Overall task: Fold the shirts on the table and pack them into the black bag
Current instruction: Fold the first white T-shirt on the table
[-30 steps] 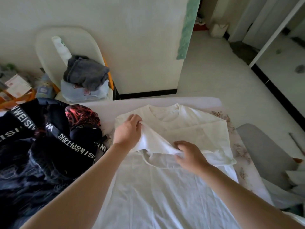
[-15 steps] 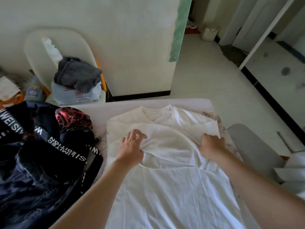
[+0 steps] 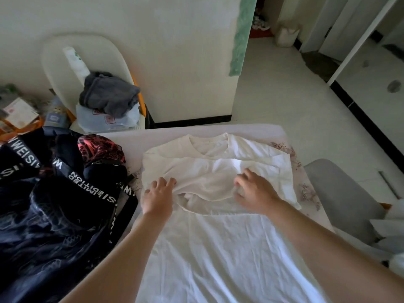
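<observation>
On the table [image 3: 196, 133], the white shirt [image 3: 218, 248] lies flat with a sleeve folded across its chest, the black bag [image 3: 54, 204] heaped beside its left edge, a grey chair [image 3: 341, 193] off the table's right side and a pale chair [image 3: 105, 53] piled with a grey garment [image 3: 109, 95]. The left hand [image 3: 158, 199] rests flat, fingers spread, on the fold near the shirt's left edge; the right hand [image 3: 254, 191] lies mid-chest, fingers bent and blurred, so I cannot tell whether it pinches cloth. Half a second ago the right hand was at the shirt's right edge, the left nearer the middle.
</observation>
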A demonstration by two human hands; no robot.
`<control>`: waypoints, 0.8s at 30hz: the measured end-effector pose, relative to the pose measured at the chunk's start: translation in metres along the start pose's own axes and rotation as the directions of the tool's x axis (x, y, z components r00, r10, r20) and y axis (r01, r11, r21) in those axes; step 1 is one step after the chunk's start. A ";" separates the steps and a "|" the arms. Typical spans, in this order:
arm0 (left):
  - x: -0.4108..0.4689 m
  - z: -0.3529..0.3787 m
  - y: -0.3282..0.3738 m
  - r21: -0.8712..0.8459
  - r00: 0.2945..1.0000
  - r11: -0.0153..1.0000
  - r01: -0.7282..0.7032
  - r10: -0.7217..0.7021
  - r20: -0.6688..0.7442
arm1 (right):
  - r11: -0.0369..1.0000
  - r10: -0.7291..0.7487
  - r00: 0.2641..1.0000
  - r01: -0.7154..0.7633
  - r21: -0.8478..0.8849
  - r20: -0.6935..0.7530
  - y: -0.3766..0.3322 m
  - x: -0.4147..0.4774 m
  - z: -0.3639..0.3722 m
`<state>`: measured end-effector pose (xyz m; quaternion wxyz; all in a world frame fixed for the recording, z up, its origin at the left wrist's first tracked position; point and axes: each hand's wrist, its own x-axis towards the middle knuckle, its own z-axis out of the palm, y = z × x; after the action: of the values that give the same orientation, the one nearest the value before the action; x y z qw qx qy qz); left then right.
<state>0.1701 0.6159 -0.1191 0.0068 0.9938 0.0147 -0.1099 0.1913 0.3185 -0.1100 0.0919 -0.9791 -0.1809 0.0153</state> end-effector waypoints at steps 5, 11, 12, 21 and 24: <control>0.001 0.001 0.004 0.047 0.997 0.996 0.072 -0.073 0.036 | 0.976 -0.008 0.996 0.026 -0.216 0.086 -0.029 -0.009 0.031; 0.002 -0.005 -0.026 -0.039 0.997 0.999 0.012 -0.015 -0.075 | 0.976 0.056 0.997 -0.068 -0.209 -0.060 -0.021 0.004 0.036; 0.000 -0.007 -0.031 -0.070 0.995 0.998 -0.003 -0.004 -0.102 | 0.987 0.047 0.994 -0.061 -0.147 -0.097 -0.018 0.006 0.033; -0.006 -0.024 -0.032 0.069 0.997 0.997 -0.031 0.026 0.073 | 0.936 0.189 0.903 -0.284 0.206 0.386 0.008 -0.025 0.000; 0.020 -0.025 -0.007 -0.016 0.992 0.993 -0.116 0.115 -0.046 | 0.909 0.333 0.942 -0.334 0.248 0.045 0.027 -0.014 0.005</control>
<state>0.1953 0.6234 -0.0990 0.0222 0.9951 -0.0417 -0.0869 0.1874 0.2899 -0.1197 0.2114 -0.9759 -0.0078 0.0543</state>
